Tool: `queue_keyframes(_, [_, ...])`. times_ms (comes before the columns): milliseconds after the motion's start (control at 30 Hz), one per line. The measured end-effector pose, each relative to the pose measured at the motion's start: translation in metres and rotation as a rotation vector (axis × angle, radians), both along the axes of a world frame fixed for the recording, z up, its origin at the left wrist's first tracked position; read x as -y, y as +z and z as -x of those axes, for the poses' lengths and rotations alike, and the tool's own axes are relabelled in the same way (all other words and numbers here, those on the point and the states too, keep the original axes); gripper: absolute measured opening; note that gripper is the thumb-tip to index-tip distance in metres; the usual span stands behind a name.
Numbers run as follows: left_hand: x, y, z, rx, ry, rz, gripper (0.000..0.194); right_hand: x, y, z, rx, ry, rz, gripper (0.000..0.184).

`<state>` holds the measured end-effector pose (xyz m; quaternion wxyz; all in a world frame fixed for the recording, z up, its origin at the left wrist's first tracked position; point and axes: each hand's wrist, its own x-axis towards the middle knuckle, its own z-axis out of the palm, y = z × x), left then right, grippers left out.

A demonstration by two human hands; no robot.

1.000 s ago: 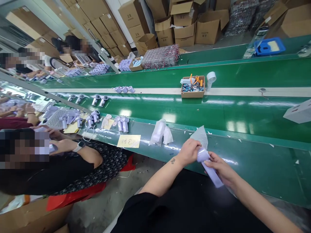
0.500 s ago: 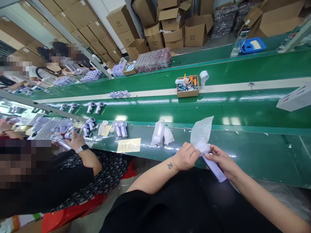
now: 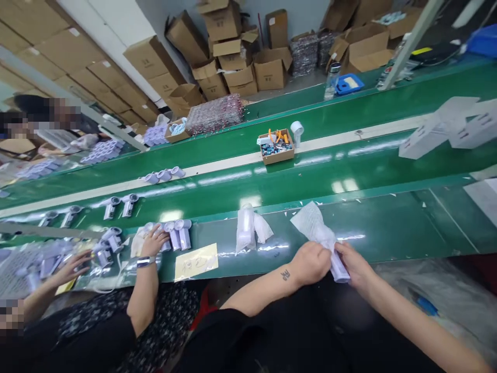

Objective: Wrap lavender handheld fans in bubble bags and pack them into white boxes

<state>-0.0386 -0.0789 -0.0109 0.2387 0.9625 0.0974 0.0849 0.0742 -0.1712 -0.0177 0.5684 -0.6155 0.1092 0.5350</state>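
Observation:
A lavender handheld device points down toward my body, its upper part inside a clear bubble-wrap bag. My left hand is closed in a fist on the bag where it meets the device. From the other side, the fingers of my right hand wrap round the lavender body. The device's head is hidden by the plastic and my fingers. To the left, a wrapped device in bubble wrap lies on the green bench, beside a crumpled bubble-wrap piece.
A paper sign lies left of me, near lavender devices. A co-worker's hand reaches beside them. Across the belt stand a small carton of parts and a tape roll. White boxes stand at right.
The bag has slid further down over the lavender device, so less of it shows. Both hands stay on it. The co-worker's hand has moved toward the lavender devices, and the view has shifted.

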Motion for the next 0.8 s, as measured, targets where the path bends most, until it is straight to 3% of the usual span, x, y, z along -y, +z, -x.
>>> queue_keyframes(100, [-0.003,0.010,-0.007,-0.121,0.190,0.318,0.015,0.013,-0.002,-0.004,-0.011,0.026,0.014,0.015])
queue_keyframes(233, [-0.007,0.031,-0.032,-0.287,0.296,0.647,0.012,0.046,0.025,-0.029,0.150,0.105,0.012,0.013])
queue_keyframes(333, [-0.006,0.054,-0.056,-0.343,0.276,0.744,0.011,0.072,0.058,-0.056,0.486,0.196,-0.003,0.016])
queue_keyframes(400, [-0.008,0.068,-0.073,-0.249,0.274,0.756,0.012,0.083,0.075,-0.071,0.714,0.304,-0.008,0.018])
queue_keyframes(433, [-0.010,0.074,-0.082,-0.161,0.278,0.752,0.015,0.085,0.080,-0.077,0.760,0.349,-0.020,0.019])
queue_keyframes(500, [-0.014,0.079,-0.100,0.008,0.229,0.761,0.021,0.084,0.085,-0.086,0.660,0.330,-0.108,0.020])
queue_keyframes(567, [-0.015,0.076,-0.118,0.043,0.062,0.807,0.057,0.080,0.082,-0.092,0.488,0.251,-0.253,0.020])
queue_keyframes(633, [-0.010,0.067,-0.136,-0.063,-0.128,0.889,0.091,0.078,0.072,-0.102,0.405,0.239,-0.363,0.019])
queue_keyframes(667, [-0.006,0.060,-0.144,-0.126,-0.177,0.928,0.088,0.080,0.065,-0.110,0.370,0.246,-0.379,0.018])
queue_keyframes(700, [-0.001,0.054,-0.152,-0.173,-0.183,0.949,0.074,0.085,0.057,-0.122,0.339,0.197,-0.349,0.020])
queue_keyframes(767, [0.010,0.044,-0.165,-0.202,-0.080,0.928,0.042,0.103,0.038,-0.158,0.308,-0.085,-0.193,0.031])
queue_keyframes(800, [0.015,0.041,-0.170,-0.193,0.003,0.901,0.035,0.114,0.028,-0.180,0.318,-0.321,-0.064,0.039])
